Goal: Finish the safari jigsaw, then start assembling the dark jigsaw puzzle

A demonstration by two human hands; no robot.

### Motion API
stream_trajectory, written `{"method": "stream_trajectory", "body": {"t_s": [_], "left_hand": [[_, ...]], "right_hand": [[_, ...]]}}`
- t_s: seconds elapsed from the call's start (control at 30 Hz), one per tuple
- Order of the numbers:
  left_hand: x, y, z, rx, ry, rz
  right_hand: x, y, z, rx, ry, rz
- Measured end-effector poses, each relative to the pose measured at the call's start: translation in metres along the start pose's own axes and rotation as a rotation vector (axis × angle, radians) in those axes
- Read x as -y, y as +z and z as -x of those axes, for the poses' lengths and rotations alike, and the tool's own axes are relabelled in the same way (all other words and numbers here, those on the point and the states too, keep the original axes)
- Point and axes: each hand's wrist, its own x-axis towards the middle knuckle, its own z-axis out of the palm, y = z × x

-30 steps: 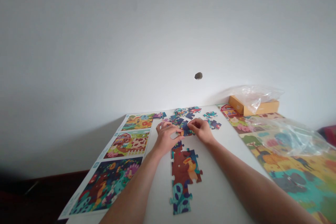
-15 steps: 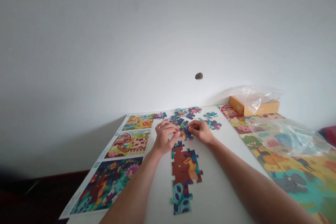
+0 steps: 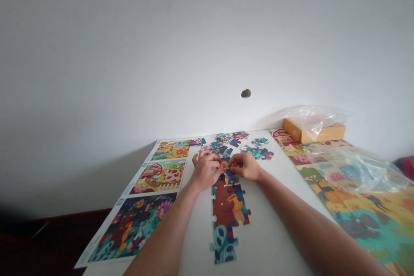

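Note:
My left hand point(image 3: 206, 170) and my right hand point(image 3: 246, 166) are on either side of a dark blue puzzle piece point(image 3: 229, 177) with orange on it. Thumb and fingers of each hand pinch its edges, covering part of it. The piece lies against the far end of a joined puzzle strip point(image 3: 227, 207), which shows a brown bear, an orange animal and teal leaves. Whether the tabs are fully seated I cannot tell. Just beyond my fingers, loose puzzle pieces point(image 3: 223, 150) lie scattered and partly overlapping.
On the left lies a reference sheet point(image 3: 121, 220) with three printed pictures. To the right is a finished animal puzzle point(image 3: 349, 217), partly under a clear plastic bag point(image 3: 365, 172). A yellow box point(image 3: 326, 133) with more plastic stands against the white wall point(image 3: 194, 51).
Both hands have brought the dark blue piece toward me, from just beyond the strip onto its far end. The joined strip lies where it was.

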Motion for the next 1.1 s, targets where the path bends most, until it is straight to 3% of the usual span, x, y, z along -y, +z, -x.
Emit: {"method": "stream_trajectory", "body": {"t_s": [0.43, 1.1], "left_hand": [[-0.003, -0.002, 0.002, 0.063, -0.002, 0.006], [-0.002, -0.001, 0.001, 0.065, 0.001, 0.005]], "right_hand": [[0.001, -0.002, 0.000, 0.009, -0.023, 0.136], [0.009, -0.006, 0.003, 0.022, -0.048, 0.280]]}}
